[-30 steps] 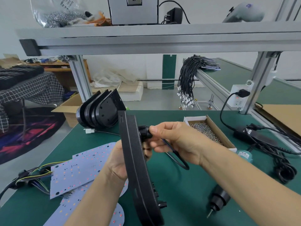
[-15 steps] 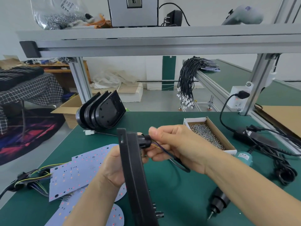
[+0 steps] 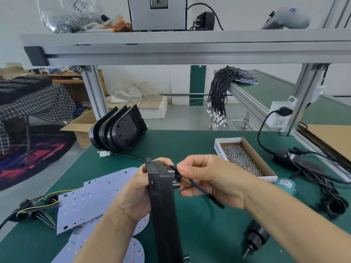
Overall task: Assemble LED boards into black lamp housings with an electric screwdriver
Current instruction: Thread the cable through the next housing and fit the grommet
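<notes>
step: cable being fed through housing (image 3: pixel 164 209) gland, judging by the grip
left hand (image 3: pixel 133 194): gripped housing edge-on
right hand (image 3: pixel 205 177): pinched cable (image 3: pixel 197 186) at the gland
next: probably seat an LED board (image 3: pixel 91 204), then pick up the screwdriver (image 3: pixel 255 238)

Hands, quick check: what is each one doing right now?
Left hand: grips the black lamp housing, held on edge.
Right hand: pinches the black cable fitting on the housing's side.

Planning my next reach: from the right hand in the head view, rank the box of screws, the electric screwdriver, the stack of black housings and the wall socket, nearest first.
From the right hand:
1. Box of screws, just behind it to the right.
2. Electric screwdriver, lying on the mat nearer the person, to the right.
3. Stack of black housings, back left.
4. Wall socket, far right on the frame post.
</notes>
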Demonstrator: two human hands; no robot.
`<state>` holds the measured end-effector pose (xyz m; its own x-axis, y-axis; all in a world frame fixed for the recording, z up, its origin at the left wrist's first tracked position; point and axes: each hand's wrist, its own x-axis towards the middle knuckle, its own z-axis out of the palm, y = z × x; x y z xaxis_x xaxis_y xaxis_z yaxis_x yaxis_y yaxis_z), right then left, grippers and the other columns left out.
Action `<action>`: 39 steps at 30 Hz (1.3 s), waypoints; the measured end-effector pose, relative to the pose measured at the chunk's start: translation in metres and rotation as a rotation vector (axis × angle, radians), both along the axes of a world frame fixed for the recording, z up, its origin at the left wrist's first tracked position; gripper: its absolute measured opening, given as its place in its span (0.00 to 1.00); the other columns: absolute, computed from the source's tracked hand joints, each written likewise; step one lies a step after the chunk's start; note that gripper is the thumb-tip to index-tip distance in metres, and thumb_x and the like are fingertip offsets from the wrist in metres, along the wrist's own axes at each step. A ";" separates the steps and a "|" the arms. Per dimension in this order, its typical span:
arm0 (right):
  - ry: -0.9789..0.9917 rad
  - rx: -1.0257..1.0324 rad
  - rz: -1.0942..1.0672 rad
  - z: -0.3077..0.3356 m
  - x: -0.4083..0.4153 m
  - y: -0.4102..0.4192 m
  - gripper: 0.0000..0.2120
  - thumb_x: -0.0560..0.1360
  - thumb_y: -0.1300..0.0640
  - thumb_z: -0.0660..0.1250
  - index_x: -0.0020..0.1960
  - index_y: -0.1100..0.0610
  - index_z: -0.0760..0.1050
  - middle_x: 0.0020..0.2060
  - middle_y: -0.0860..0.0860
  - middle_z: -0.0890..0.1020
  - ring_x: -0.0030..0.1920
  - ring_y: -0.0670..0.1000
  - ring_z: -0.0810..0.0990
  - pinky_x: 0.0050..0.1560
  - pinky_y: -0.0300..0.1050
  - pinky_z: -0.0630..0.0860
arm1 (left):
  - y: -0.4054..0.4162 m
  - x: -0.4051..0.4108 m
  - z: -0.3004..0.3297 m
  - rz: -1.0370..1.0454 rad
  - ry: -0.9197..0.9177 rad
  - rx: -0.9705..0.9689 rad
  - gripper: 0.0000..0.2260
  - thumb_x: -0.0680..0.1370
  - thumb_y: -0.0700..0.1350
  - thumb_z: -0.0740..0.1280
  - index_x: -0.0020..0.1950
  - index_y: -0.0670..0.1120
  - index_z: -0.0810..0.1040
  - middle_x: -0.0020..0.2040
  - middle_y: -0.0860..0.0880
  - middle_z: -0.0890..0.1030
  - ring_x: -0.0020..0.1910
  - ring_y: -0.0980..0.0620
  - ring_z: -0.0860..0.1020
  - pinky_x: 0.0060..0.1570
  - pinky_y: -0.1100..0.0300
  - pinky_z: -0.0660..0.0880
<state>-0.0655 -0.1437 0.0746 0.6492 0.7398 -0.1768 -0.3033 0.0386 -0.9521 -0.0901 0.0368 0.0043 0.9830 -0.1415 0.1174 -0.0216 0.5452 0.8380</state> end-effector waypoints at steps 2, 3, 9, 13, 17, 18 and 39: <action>0.012 0.026 -0.016 -0.003 -0.002 -0.001 0.02 0.65 0.57 0.73 0.34 0.55 0.80 0.35 0.53 0.84 0.35 0.48 0.83 0.40 0.41 0.82 | -0.001 -0.004 0.006 -0.004 -0.056 0.023 0.06 0.65 0.38 0.71 0.41 0.45 0.82 0.36 0.45 0.82 0.32 0.47 0.81 0.33 0.61 0.78; 0.022 0.043 -0.025 -0.004 -0.004 -0.001 0.03 0.65 0.58 0.72 0.34 0.55 0.79 0.35 0.53 0.83 0.35 0.48 0.83 0.40 0.41 0.82 | -0.002 -0.005 0.008 -0.007 -0.075 0.013 0.07 0.64 0.42 0.75 0.41 0.46 0.82 0.37 0.47 0.82 0.34 0.48 0.82 0.35 0.60 0.78; 0.032 0.110 -0.084 -0.003 -0.014 0.006 0.07 0.65 0.58 0.73 0.36 0.58 0.75 0.34 0.54 0.80 0.33 0.49 0.79 0.36 0.41 0.80 | -0.003 -0.002 0.006 -0.023 -0.129 -0.060 0.07 0.68 0.42 0.73 0.42 0.43 0.78 0.35 0.46 0.80 0.34 0.47 0.81 0.36 0.60 0.78; -0.015 0.120 -0.058 0.009 -0.016 0.005 0.11 0.66 0.53 0.72 0.35 0.56 0.71 0.30 0.50 0.79 0.32 0.47 0.79 0.37 0.40 0.81 | -0.007 -0.013 0.022 0.138 -0.082 -0.170 0.22 0.77 0.30 0.40 0.56 0.30 0.72 0.52 0.29 0.77 0.53 0.32 0.77 0.58 0.44 0.73; -0.012 0.059 -0.037 0.018 -0.009 -0.002 0.04 0.65 0.58 0.72 0.37 0.58 0.79 0.34 0.54 0.83 0.34 0.48 0.84 0.36 0.37 0.81 | -0.006 0.001 0.009 -0.040 -0.211 -0.095 0.03 0.69 0.40 0.71 0.41 0.44 0.79 0.36 0.48 0.79 0.34 0.51 0.79 0.38 0.61 0.76; -0.018 0.048 -0.036 0.018 -0.008 -0.002 0.03 0.65 0.59 0.72 0.37 0.58 0.80 0.34 0.54 0.84 0.34 0.48 0.84 0.36 0.37 0.81 | -0.005 0.001 0.010 -0.017 -0.208 -0.068 0.05 0.66 0.40 0.73 0.39 0.45 0.79 0.35 0.49 0.78 0.32 0.52 0.78 0.36 0.62 0.76; -0.600 -0.413 -0.106 0.011 -0.005 -0.029 0.05 0.75 0.45 0.67 0.48 0.42 0.81 0.54 0.38 0.83 0.58 0.40 0.78 0.51 0.26 0.69 | -0.024 -0.015 0.043 0.418 -0.075 0.340 0.14 0.55 0.39 0.78 0.39 0.46 0.86 0.37 0.47 0.84 0.37 0.54 0.82 0.38 0.67 0.77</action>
<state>-0.0705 -0.1727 0.0856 0.7859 0.6180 -0.0194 0.2597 -0.3585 -0.8967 -0.1052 0.0131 0.0478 0.9541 0.2178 0.2055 -0.2454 0.1759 0.9533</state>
